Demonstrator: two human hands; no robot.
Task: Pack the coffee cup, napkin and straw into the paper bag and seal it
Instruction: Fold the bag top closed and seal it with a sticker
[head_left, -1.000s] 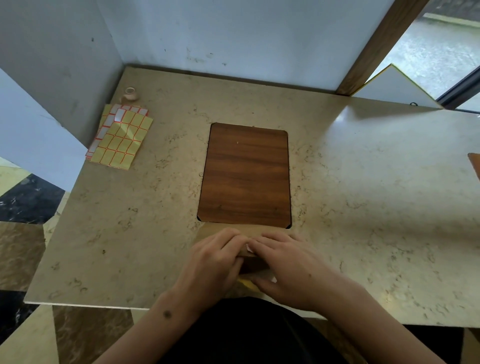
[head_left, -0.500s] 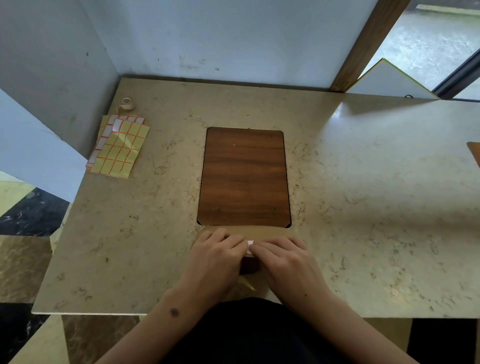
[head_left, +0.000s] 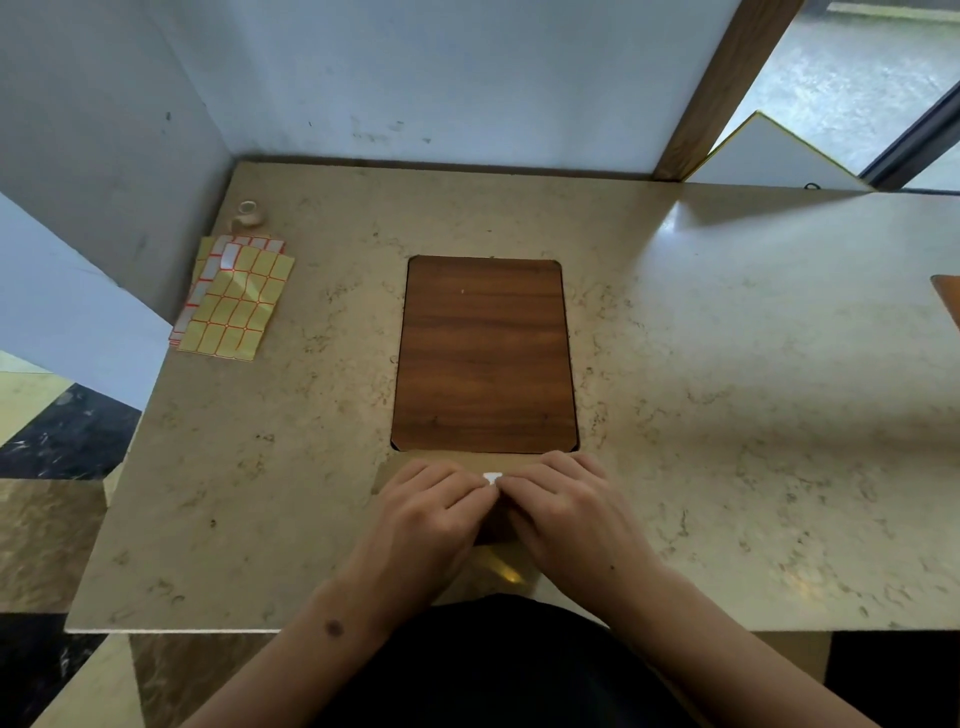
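A brown paper bag (head_left: 447, 460) stands at the near edge of the table, mostly covered by my hands. My left hand (head_left: 431, 512) and my right hand (head_left: 566, 506) lie curled over its folded top. Their fingertips meet at a small white sticker (head_left: 491, 477) on the fold. A dark strip of the bag shows between my palms. The coffee cup, napkin and straw are not visible.
A dark wooden board (head_left: 485, 353) lies flat just beyond the bag. Yellow and white sticker sheets (head_left: 234, 306) and a small beige pot (head_left: 248, 214) sit at the far left of the marble table (head_left: 727, 415). Walls close the back and left.
My fingertips have drawn slightly apart, so more of the white sticker shows between them. Both hands stay on the bag's fold.
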